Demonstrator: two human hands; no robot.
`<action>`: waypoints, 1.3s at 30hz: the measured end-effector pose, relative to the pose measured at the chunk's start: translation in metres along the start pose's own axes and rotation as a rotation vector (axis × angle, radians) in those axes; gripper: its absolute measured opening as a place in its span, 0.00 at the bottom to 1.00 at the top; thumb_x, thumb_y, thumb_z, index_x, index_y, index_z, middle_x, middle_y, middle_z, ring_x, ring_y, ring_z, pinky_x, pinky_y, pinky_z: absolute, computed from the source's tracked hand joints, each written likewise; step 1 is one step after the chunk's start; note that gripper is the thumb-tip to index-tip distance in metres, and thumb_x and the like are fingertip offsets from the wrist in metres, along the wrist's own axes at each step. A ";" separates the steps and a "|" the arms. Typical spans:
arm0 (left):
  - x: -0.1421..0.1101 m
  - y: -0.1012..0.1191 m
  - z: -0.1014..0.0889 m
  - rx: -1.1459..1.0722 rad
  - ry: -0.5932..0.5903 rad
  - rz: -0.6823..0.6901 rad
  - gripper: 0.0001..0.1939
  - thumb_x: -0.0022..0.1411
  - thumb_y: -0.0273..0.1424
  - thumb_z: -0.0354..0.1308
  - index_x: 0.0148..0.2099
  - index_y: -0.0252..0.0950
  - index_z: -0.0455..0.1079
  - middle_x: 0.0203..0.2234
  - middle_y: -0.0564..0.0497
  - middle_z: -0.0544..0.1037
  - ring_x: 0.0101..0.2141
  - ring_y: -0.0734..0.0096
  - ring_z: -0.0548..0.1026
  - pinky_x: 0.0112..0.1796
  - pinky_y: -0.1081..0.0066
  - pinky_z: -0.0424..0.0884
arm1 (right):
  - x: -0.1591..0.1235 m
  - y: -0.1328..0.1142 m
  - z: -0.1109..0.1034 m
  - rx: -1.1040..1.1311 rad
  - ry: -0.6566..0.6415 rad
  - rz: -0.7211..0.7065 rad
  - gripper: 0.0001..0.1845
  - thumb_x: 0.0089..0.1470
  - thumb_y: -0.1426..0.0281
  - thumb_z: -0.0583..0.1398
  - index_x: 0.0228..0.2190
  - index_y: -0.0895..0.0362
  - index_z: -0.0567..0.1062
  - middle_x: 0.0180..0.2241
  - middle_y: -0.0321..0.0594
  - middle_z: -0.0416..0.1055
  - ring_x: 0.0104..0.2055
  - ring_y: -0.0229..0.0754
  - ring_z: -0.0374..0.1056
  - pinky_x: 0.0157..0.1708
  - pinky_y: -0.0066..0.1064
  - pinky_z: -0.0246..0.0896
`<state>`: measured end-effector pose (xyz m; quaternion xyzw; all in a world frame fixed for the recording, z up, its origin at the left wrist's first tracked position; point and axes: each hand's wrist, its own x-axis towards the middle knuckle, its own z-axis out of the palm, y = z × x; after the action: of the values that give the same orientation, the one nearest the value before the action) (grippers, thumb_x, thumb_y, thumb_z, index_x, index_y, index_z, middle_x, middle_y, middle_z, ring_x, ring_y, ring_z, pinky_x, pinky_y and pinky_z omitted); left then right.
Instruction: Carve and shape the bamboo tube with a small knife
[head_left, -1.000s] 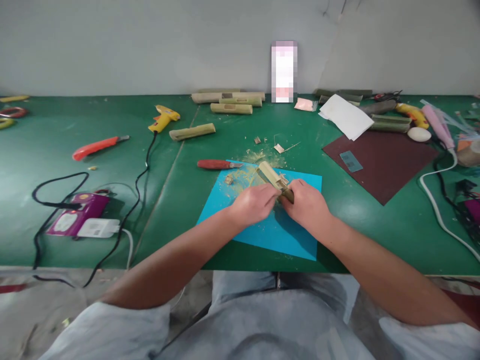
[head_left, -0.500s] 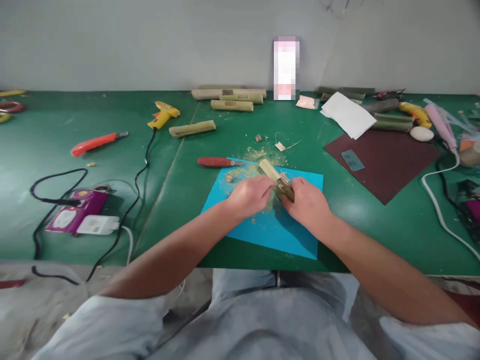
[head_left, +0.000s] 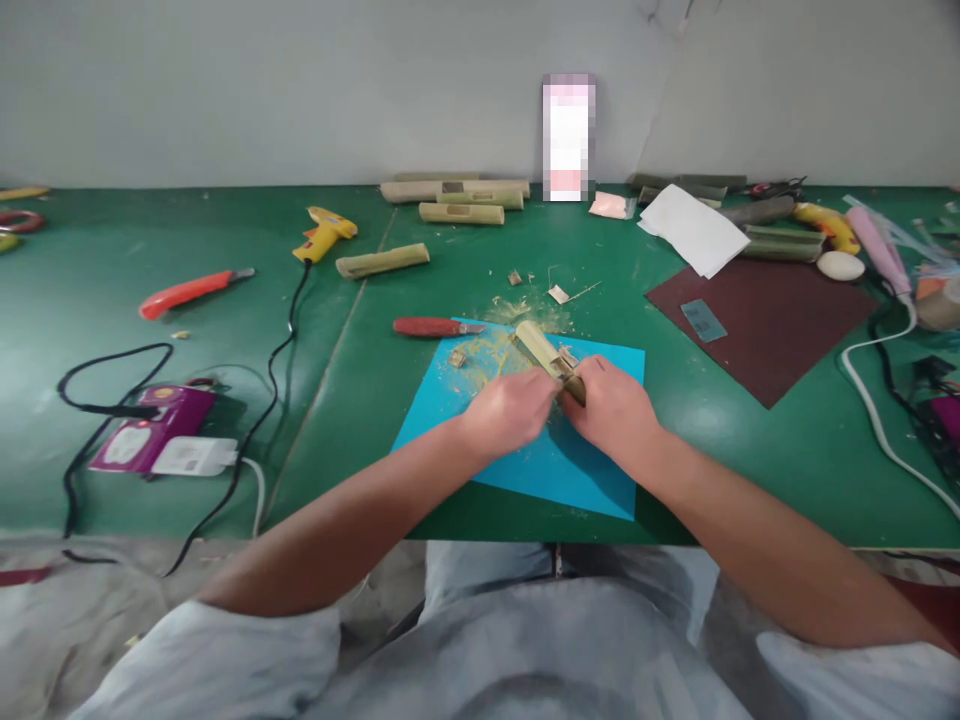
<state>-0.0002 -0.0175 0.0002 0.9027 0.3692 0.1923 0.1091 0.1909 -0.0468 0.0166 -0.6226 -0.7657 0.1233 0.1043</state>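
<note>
My right hand (head_left: 611, 400) is wrapped round the lower end of a bamboo tube (head_left: 534, 343), which slants up and to the left above a blue sheet (head_left: 577, 480). A rectangular opening is cut in the tube's upper side. At this opening, my left hand (head_left: 514, 408) has its fingers pinched together; whatever is between them is hidden. Pale shavings and dust lie on the sheet round the tube. A red-handled knife (head_left: 429, 327) rests across the sheet's upper left edge, its blade pointing right.
Several cut bamboo pieces (head_left: 461, 213) lie along the wall. Leftward are a yellow glue gun (head_left: 326, 235), an orange-red cutter (head_left: 191, 292) and a purple power box (head_left: 169, 425) with cables. A brown sheet (head_left: 765, 340), white paper (head_left: 694, 230) and a white cable (head_left: 862, 400) lie to the right.
My left hand has shifted slightly down and to the right along the tube's opening, uncovering more of the tube. My right hand keeps its hold.
</note>
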 end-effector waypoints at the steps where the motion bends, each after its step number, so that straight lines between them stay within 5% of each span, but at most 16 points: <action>1: 0.000 0.001 0.000 0.013 -0.015 0.008 0.13 0.71 0.28 0.46 0.42 0.34 0.72 0.31 0.47 0.76 0.33 0.67 0.77 0.34 0.69 0.74 | 0.000 0.000 0.000 -0.003 -0.004 0.001 0.09 0.62 0.65 0.56 0.40 0.58 0.70 0.41 0.49 0.73 0.38 0.47 0.69 0.32 0.35 0.54; 11: -0.001 0.002 0.000 0.101 0.026 0.027 0.14 0.71 0.27 0.45 0.42 0.33 0.73 0.32 0.45 0.77 0.32 0.66 0.77 0.32 0.70 0.73 | 0.001 0.002 0.001 -0.001 0.005 0.010 0.10 0.62 0.64 0.57 0.40 0.58 0.70 0.41 0.48 0.74 0.39 0.47 0.70 0.32 0.35 0.54; 30: 0.001 -0.004 -0.001 -0.060 0.083 0.023 0.12 0.69 0.26 0.48 0.44 0.35 0.73 0.36 0.46 0.80 0.36 0.67 0.79 0.36 0.70 0.76 | 0.001 0.000 0.001 0.009 0.011 0.014 0.10 0.62 0.64 0.57 0.40 0.58 0.70 0.41 0.49 0.74 0.38 0.47 0.69 0.31 0.35 0.53; 34: 0.000 -0.001 -0.001 -0.064 0.023 0.044 0.12 0.71 0.28 0.48 0.43 0.35 0.73 0.33 0.47 0.79 0.34 0.68 0.79 0.34 0.70 0.75 | 0.001 0.000 0.001 0.013 0.003 0.010 0.10 0.62 0.64 0.57 0.40 0.58 0.70 0.41 0.49 0.74 0.38 0.47 0.69 0.31 0.35 0.52; 39: 0.000 -0.009 -0.003 -0.083 0.123 0.011 0.11 0.70 0.27 0.50 0.45 0.35 0.74 0.37 0.47 0.82 0.38 0.67 0.81 0.38 0.70 0.76 | 0.000 0.000 -0.001 0.013 0.007 0.016 0.11 0.62 0.64 0.57 0.41 0.58 0.70 0.42 0.48 0.74 0.39 0.46 0.70 0.31 0.34 0.52</action>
<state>-0.0070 -0.0106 -0.0006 0.8859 0.3617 0.2633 0.1224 0.1916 -0.0469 0.0170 -0.6286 -0.7594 0.1272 0.1100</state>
